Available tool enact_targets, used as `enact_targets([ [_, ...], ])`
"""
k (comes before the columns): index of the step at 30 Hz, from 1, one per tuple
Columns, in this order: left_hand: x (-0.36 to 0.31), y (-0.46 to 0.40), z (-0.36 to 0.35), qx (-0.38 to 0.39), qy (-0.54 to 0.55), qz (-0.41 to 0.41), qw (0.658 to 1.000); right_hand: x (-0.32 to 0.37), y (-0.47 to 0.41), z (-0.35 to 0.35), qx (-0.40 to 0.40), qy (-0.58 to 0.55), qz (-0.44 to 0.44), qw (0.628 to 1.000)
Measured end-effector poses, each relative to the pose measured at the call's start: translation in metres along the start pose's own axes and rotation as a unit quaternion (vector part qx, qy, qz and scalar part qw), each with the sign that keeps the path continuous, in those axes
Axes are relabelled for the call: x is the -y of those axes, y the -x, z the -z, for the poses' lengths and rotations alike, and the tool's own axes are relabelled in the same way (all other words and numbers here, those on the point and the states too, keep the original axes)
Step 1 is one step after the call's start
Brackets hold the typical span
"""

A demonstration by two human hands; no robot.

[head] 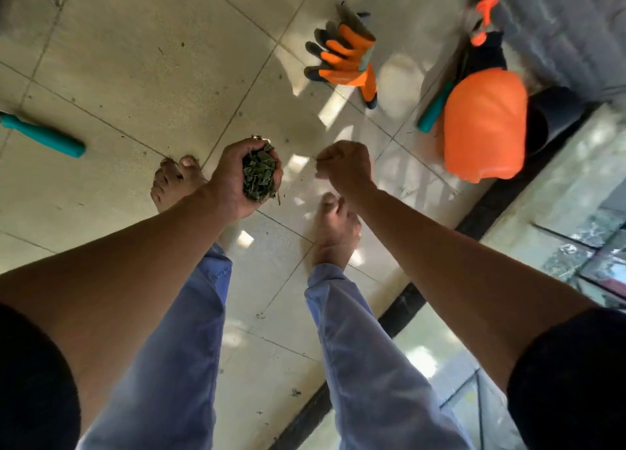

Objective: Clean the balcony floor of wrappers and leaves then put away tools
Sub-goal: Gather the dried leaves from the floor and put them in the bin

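My left hand [237, 175] is cupped palm-up around a heap of dry green leaves [259, 175], held above the tiled balcony floor [135, 60]. Beside it, my right hand [345, 168] has its fingers curled and pinches a thin bit of leaf or stem at its fingertips. Orange and dark work gloves [345, 60] lie on the tiles ahead. An orange spray bottle [484, 124] stands at the right with a teal-handled tool [433, 110] leaning next to it. Another teal tool handle [44, 134] lies at the left.
My bare feet [176, 182] stand on the tiles directly below my hands. A dark pot [555, 114] sits behind the sprayer. A black threshold strip [399, 307] runs diagonally at the right, with a glossy floor beyond. Small leaf crumbs [294, 392] dot the tiles.
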State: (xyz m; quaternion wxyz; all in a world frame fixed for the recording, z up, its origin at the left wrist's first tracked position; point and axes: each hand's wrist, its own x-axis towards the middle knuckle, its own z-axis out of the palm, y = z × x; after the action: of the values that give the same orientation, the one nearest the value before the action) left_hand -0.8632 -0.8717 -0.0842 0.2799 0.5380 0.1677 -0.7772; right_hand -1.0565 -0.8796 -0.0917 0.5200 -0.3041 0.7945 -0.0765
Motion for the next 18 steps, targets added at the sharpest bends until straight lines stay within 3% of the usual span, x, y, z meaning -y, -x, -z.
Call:
enact_targets([
  [6,0.004,0.058,-0.052,-0.02,0.079,-0.035,0.996,0.093,0.096,0.063,0.096,-0.123,0.129,0.979],
  [10,-0.002,0.11,-0.102,-0.023,0.095,-0.068,0.993,0.135,0.153,0.077,0.117,-0.018,0.266,0.957],
  [12,-0.008,0.147,-0.13,0.021,0.099,-0.102,0.99,0.153,0.174,0.08,0.084,0.079,0.367,0.923],
  [14,-0.013,0.181,-0.146,0.081,0.183,-0.114,0.973,0.173,0.195,0.082,0.065,0.172,0.457,0.87],
  [18,-0.013,0.237,-0.162,0.036,0.205,-0.229,0.951,0.213,0.233,0.095,0.014,0.332,0.535,0.777],
])
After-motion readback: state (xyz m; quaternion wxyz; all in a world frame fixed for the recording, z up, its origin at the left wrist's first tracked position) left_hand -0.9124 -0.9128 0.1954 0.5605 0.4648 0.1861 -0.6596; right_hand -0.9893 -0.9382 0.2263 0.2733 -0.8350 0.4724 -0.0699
